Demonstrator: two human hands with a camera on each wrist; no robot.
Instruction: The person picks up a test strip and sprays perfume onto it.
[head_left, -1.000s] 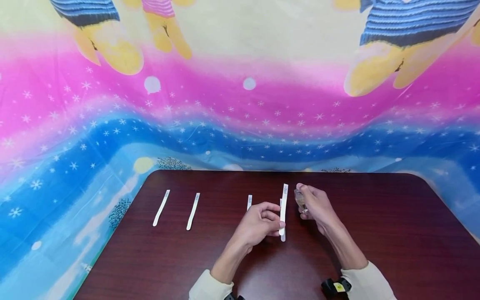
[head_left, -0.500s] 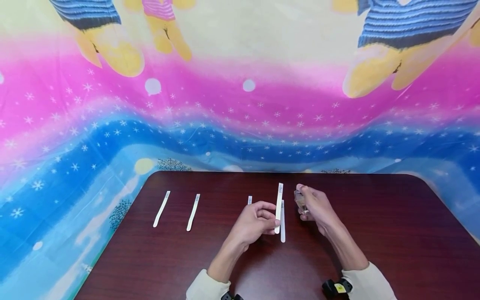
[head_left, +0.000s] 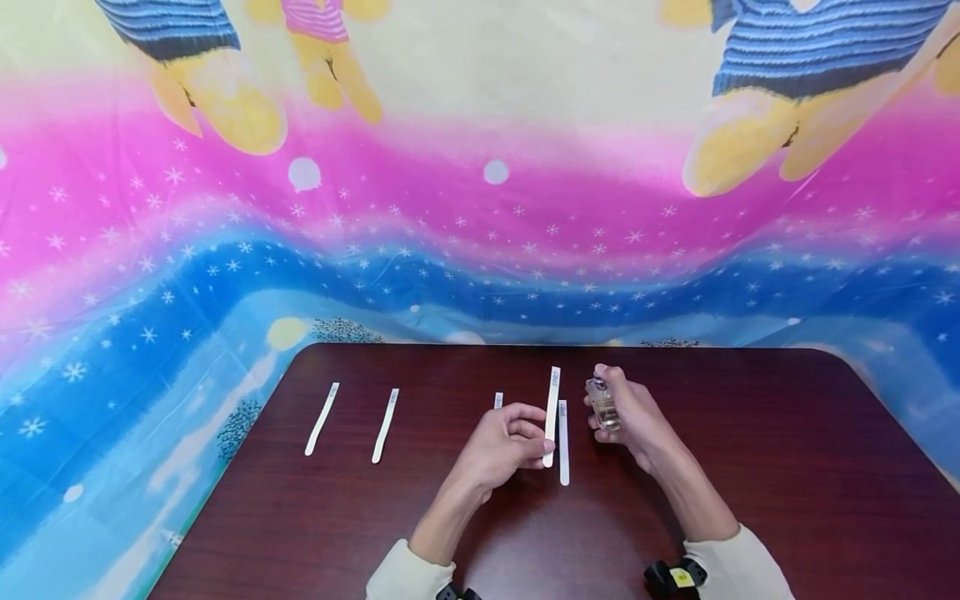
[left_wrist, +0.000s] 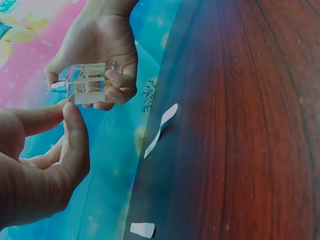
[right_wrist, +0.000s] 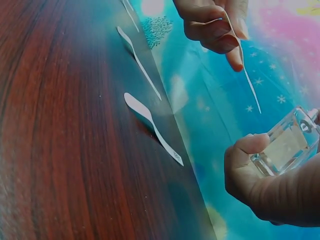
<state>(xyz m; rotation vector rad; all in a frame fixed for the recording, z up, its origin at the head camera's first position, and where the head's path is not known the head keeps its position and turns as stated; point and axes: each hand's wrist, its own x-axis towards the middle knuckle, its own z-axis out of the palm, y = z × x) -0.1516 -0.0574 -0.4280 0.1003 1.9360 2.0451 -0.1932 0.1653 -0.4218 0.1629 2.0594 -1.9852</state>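
Note:
Between thumb and fingers, my left hand (head_left: 502, 450) pinches the lower end of a white paper test strip (head_left: 552, 408) with small print at its top. My right hand (head_left: 637, 417) grips a clear glass perfume bottle (head_left: 604, 407), fingers wrapped around its body. In the left wrist view the thumb rests at the spray top (left_wrist: 59, 87). The held strip stands just left of the bottle; in the right wrist view this strip (right_wrist: 245, 65) looks thin and slightly bent. Another paper strip (head_left: 564, 454) lies on the table between the hands.
Two more strips lie at the left of the dark wooden table (head_left: 720, 467): an outer strip (head_left: 322, 419) and an inner strip (head_left: 386, 427). A further strip (head_left: 498, 400) is partly hidden behind my left hand. A patterned cloth (head_left: 480, 250) hangs behind the table.
My left hand has shifted left with its strip, uncovering the strip on the table. In my right hand the bottle has turned so that more of its front shows.

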